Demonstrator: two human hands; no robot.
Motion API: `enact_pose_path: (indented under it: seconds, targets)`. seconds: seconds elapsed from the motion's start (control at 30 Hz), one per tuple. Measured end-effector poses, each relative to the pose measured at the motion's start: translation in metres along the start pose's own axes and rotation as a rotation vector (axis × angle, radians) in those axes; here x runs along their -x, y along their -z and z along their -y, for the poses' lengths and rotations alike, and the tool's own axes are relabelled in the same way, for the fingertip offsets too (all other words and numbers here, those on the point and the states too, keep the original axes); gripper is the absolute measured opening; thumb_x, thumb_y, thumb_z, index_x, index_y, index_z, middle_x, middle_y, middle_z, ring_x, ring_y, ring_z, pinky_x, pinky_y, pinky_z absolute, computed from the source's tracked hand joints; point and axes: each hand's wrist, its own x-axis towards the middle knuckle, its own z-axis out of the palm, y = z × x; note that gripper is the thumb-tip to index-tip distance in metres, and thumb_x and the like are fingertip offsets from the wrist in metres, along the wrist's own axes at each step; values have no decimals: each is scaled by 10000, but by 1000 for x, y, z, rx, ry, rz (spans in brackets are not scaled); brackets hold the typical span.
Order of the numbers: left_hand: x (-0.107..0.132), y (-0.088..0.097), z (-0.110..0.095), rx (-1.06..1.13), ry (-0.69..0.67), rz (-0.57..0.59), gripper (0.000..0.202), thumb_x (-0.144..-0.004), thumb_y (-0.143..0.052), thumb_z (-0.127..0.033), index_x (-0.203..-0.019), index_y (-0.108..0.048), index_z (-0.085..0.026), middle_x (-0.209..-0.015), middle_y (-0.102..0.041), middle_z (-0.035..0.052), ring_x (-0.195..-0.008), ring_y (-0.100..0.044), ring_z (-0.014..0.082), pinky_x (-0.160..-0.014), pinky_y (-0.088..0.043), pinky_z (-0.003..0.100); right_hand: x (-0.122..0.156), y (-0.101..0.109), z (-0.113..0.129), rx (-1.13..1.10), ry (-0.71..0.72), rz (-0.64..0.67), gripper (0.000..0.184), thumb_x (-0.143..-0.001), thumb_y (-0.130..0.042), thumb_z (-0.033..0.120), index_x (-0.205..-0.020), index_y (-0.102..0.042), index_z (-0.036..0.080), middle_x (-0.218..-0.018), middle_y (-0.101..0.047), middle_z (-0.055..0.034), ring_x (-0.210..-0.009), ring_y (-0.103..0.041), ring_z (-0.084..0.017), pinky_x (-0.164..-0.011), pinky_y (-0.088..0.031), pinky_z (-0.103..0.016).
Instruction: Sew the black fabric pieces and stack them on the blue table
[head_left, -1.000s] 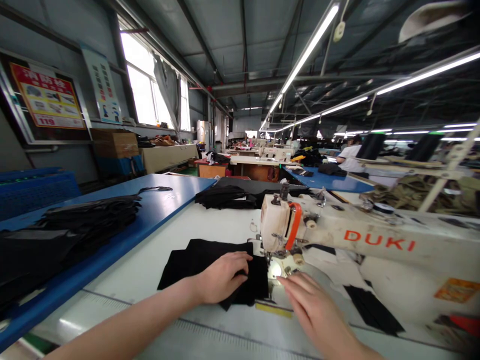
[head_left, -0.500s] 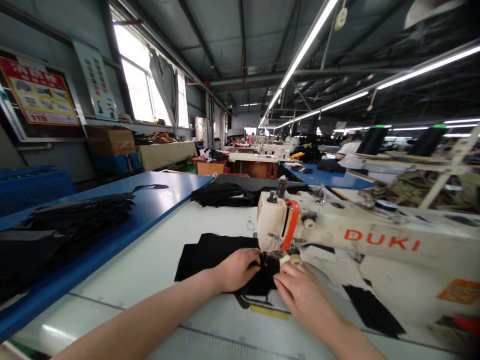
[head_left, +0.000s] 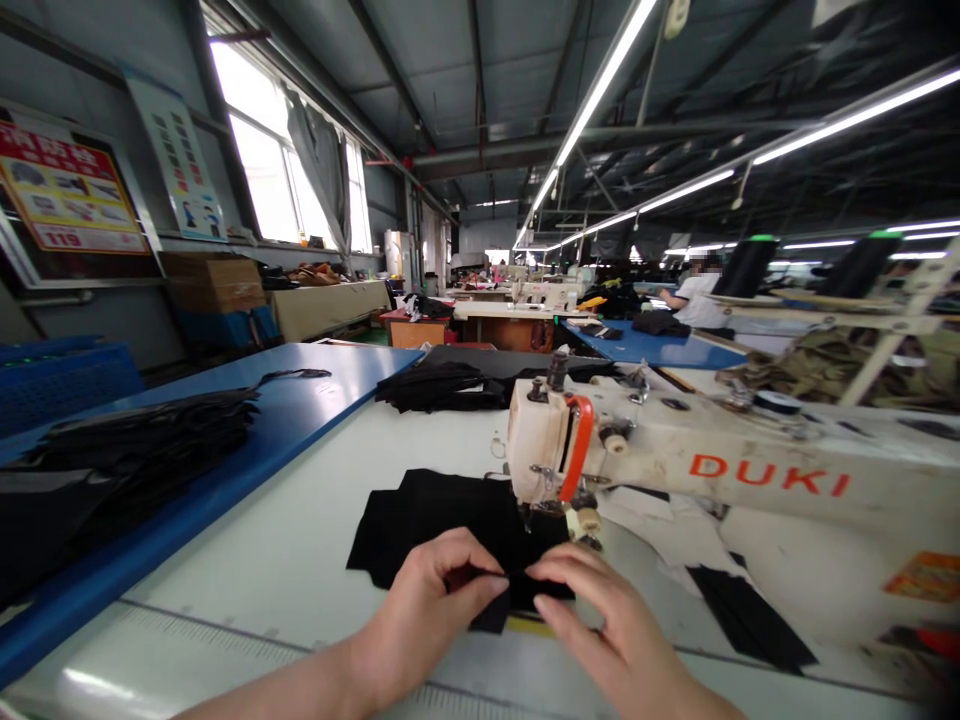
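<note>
A piece of black fabric (head_left: 442, 505) lies flat on the pale sewing table, its right part under the needle area of the white sewing machine (head_left: 675, 440). My left hand (head_left: 427, 605) pinches the fabric's near edge between thumb and fingers, just in front of the machine head. Close beside it, my right hand (head_left: 619, 615) holds the same edge with thumb and fingertips, the fabric showing between them. The fingertips of both hands almost meet. A small flap of the cloth hangs toward me below the left thumb.
Stacked black cloth pieces (head_left: 150, 430) lie on the blue table (head_left: 337, 362) at left. Another black pile (head_left: 442, 385) sits behind the machine. Black strips (head_left: 750, 615) and white scraps (head_left: 660, 530) are under its arm. A person in white (head_left: 697, 298) sits far right.
Both hands have come back toward me from beside the needle to the fabric's near edge. The left hand now pinches that edge, and a flap of it is lifted.
</note>
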Motion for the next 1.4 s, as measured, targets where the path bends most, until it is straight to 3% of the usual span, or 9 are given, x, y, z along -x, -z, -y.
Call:
enact_pose_path:
  seconds: [0.1,0.23,0.33,0.43,0.53,0.77,1.0,1.13,1.4]
  targets:
    - [9,-12,-8,131,-36,10,76,-801,-652,-207,-738,-678,-175,-725,-606,8,-672,-567,123,-625,-458,219,3,-8,20,-224,-84,112,149,-824,-572,301,-919,-624,198,-882,-635,-37,-815,-597,-183,-723,-482,-276]
    - [19,-15,-13,137,-103,71,95,-810,-653,-235,-754,-677,-162,-735,-603,27,-674,-574,129,-623,-472,218,19,-16,23,-159,-199,54,175,-842,-543,287,-704,-600,196,-675,-613,11,-641,-581,-140,-599,-465,-223]
    - [25,-5,-8,-15,-164,155,84,-842,-606,-221,-890,-655,-172,-862,-625,43,-792,-596,148,-722,-496,236,36,-11,13,31,-85,16,119,-848,-526,216,-748,-591,212,-722,-619,12,-666,-592,-135,-618,-474,-218]
    - [22,5,1,-309,-306,252,329,-835,-578,-182,-1163,-565,-196,-1153,-597,73,-1066,-543,209,-954,-436,334,48,-4,8,291,107,-51,154,-860,-479,138,-877,-602,229,-814,-636,-13,-743,-602,-155,-674,-486,-250]
    - [7,4,12,-583,-436,321,456,-834,-520,-129,-1286,-473,-170,-1299,-522,99,-1186,-476,245,-1034,-370,398,49,-3,10,487,230,-44,213,-856,-442,107,-934,-609,215,-819,-632,-40,-738,-584,-186,-667,-492,-305]
    - [-18,-4,24,-743,-578,393,282,-888,-450,-75,-1122,-575,-171,-1082,-636,83,-1021,-586,205,-902,-470,314,42,-9,14,524,184,42,253,-832,-422,79,-897,-626,214,-812,-618,-45,-765,-581,-200,-670,-520,-335]
    - [-17,-1,28,-744,-594,373,260,-893,-463,-82,-1104,-600,-148,-1137,-633,85,-1047,-578,209,-914,-473,319,28,-2,3,526,112,114,233,-870,-388,85,-981,-565,187,-1256,-546,-85,-1158,-498,-216,-969,-447,-419]
    - [-20,-3,32,-726,-588,362,273,-886,-464,-78,-1106,-610,-150,-1196,-619,88,-1089,-568,212,-956,-453,336,18,-5,-8,543,144,159,283,-839,-389,44,-1043,-539,171,-1208,-575,-96,-1134,-518,-214,-1006,-409,-455]
    - [-37,-13,34,-649,-580,397,309,-880,-459,-90,-1151,-590,-160,-1246,-593,90,-1158,-541,209,-1009,-415,346,12,-1,-21,530,140,84,289,-798,-397,28,-1023,-527,156,-1024,-617,-93,-988,-572,-206,-1008,-391,-465]
